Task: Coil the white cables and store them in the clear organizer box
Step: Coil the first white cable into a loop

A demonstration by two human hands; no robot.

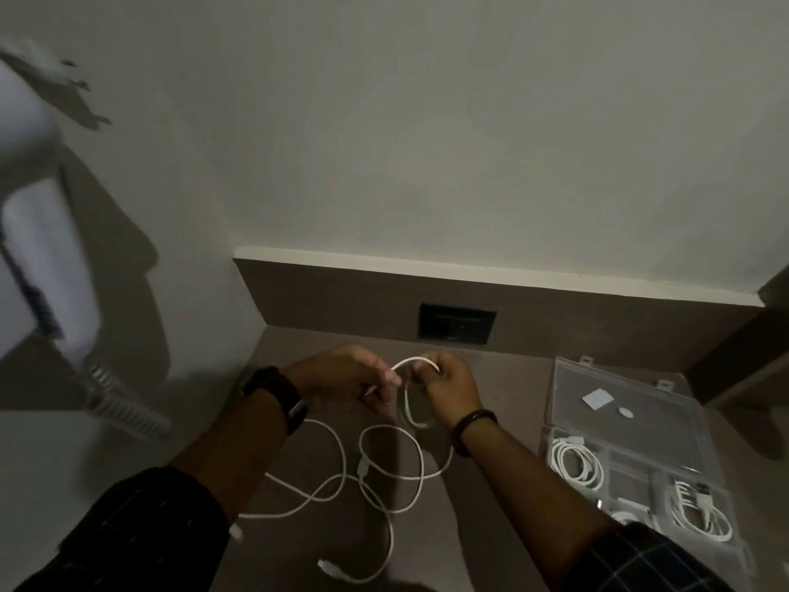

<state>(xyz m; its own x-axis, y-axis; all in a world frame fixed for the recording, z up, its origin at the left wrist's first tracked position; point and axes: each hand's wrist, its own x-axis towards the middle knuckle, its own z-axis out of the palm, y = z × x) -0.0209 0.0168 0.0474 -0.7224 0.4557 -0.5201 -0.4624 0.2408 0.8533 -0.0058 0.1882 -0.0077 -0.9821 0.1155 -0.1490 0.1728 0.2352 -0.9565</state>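
A dim brown desk (504, 420) fills a recess, its back edge meeting a low brown panel. Loose white cables (371, 476) sprawl in overlapping loops over the middle and toward the front edge, connector ends lying near the front. By the right edge sits a clear organizer box (632, 467), lid open and lying flat toward the back, with coiled white cables in its compartments.

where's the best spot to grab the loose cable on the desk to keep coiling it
Grip the cable just below the small loop between the left hand and right hand, coming from above. That stretch hangs free, while the rest lies in crossed tangles with plugs at the near ends.
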